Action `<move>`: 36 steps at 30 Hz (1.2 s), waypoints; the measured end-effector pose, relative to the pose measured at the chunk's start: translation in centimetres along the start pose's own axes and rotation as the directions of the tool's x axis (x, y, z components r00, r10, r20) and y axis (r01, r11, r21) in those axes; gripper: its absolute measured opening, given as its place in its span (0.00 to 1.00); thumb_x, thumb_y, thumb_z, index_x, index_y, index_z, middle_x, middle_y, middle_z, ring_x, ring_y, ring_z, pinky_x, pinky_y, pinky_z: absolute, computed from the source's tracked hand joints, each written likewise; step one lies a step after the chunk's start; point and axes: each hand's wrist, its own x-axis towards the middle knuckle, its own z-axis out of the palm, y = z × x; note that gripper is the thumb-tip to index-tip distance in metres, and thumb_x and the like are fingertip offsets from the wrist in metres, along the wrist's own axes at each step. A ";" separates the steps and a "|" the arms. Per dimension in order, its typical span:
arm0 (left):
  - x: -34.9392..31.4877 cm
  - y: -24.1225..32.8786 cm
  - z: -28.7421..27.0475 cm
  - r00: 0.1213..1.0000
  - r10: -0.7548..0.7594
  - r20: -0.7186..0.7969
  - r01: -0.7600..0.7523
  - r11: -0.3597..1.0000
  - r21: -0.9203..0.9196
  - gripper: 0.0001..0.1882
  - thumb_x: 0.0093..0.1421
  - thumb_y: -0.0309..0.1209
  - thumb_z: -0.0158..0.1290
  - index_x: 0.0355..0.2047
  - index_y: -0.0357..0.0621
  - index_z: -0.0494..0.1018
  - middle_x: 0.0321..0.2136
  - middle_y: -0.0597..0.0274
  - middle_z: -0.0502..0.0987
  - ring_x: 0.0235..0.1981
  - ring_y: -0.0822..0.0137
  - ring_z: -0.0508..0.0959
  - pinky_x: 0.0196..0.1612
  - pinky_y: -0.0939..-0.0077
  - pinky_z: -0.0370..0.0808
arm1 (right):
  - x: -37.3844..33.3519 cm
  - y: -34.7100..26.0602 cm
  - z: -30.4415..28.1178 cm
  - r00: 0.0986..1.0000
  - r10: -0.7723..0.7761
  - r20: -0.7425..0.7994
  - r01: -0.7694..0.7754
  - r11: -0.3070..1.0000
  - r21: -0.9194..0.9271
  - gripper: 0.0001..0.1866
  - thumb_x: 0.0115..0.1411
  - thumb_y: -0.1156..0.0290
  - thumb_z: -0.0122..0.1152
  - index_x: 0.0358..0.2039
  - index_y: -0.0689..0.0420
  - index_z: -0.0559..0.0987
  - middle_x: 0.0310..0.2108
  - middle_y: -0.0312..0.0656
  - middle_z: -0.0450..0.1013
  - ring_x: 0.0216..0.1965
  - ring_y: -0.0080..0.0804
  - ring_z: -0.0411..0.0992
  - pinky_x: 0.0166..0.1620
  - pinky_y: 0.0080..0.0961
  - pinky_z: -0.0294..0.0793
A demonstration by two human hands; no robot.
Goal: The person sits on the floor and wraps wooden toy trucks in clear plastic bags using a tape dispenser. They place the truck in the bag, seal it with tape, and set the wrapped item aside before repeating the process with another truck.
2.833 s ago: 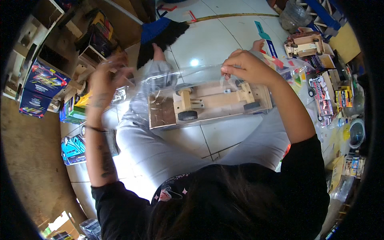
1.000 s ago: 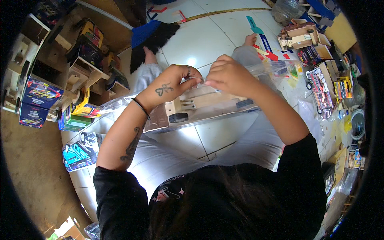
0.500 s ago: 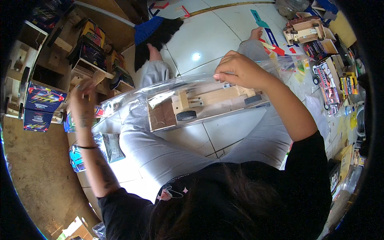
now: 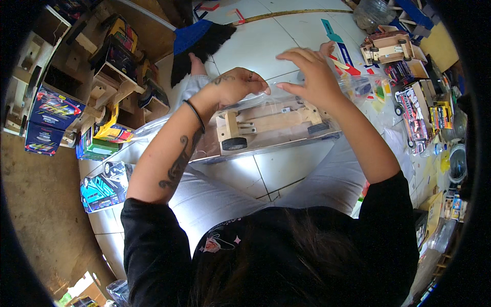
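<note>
A wooden toy truck lies wheels-up between my legs, its pale wooden axle blocks and black wheels showing. Clear plastic wrap covers it and reaches past it on both sides. My left hand is over the far side of the truck, fingertips pinched together at the edge of the wrap. Close by on the right, my right hand is raised with thumb and fingers apart, holding nothing. My left forearm hides the truck's left end and part of the wrap.
Several wooden toy trucks are stacked on the left, beside a blue boxy one. More toy trucks stand on the right. A blue-topped broom head with black bristles lies ahead on the white tiles, near coloured strips.
My left hand has swung from the far left to the middle, beside my right hand. My right hand has let go of the wrap and opened its fingers.
</note>
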 end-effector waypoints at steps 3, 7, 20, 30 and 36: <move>1.4 -1.1 -0.4 0.994 -0.060 0.093 0.069 0.993 -0.097 0.14 0.59 0.37 0.51 0.34 0.40 0.80 0.32 0.61 0.78 0.32 0.69 0.73 0.39 0.77 0.71 | -1.4 -1.5 0.3 0.962 -0.253 -0.101 0.217 0.937 -0.273 0.19 0.46 0.59 0.66 0.38 0.51 0.78 0.44 0.35 0.72 0.51 0.35 0.67 0.56 0.40 0.59; 1.5 -0.1 0.3 0.982 -0.160 0.103 0.156 0.987 0.037 0.14 0.62 0.33 0.49 0.37 0.33 0.76 0.34 0.57 0.79 0.37 0.69 0.76 0.44 0.76 0.71 | -2.6 -2.0 1.6 0.957 -0.290 0.014 0.268 0.866 -0.423 0.12 0.48 0.62 0.63 0.33 0.51 0.79 0.40 0.31 0.73 0.51 0.30 0.66 0.58 0.41 0.56; -2.2 0.9 3.0 0.913 0.394 -0.107 -0.210 0.678 0.705 0.04 0.57 0.32 0.56 0.30 0.47 0.78 0.23 0.65 0.77 0.33 0.63 0.76 0.59 0.55 0.58 | -3.3 3.0 0.8 0.940 -0.192 0.281 0.244 0.956 -0.161 0.10 0.57 0.61 0.55 0.27 0.53 0.77 0.28 0.35 0.75 0.41 0.31 0.71 0.54 0.41 0.60; -1.0 -0.7 1.9 0.891 0.451 -0.055 -0.337 0.738 0.585 0.05 0.57 0.33 0.56 0.28 0.47 0.79 0.22 0.66 0.78 0.31 0.65 0.76 0.57 0.62 0.60 | -13.8 13.6 -18.9 0.881 0.473 -0.007 -0.299 0.546 -0.782 0.13 0.53 0.71 0.59 0.41 0.56 0.79 0.39 0.45 0.76 0.45 0.43 0.71 0.51 0.37 0.66; -1.2 0.2 1.5 0.868 0.495 0.040 -0.434 0.716 0.547 0.05 0.56 0.30 0.56 0.28 0.43 0.78 0.23 0.63 0.78 0.29 0.64 0.76 0.51 0.67 0.66 | -5.9 2.1 -6.2 0.996 -0.079 0.040 0.087 0.967 -0.238 0.26 0.48 0.65 0.67 0.49 0.55 0.74 0.49 0.45 0.70 0.52 0.41 0.67 0.58 0.39 0.60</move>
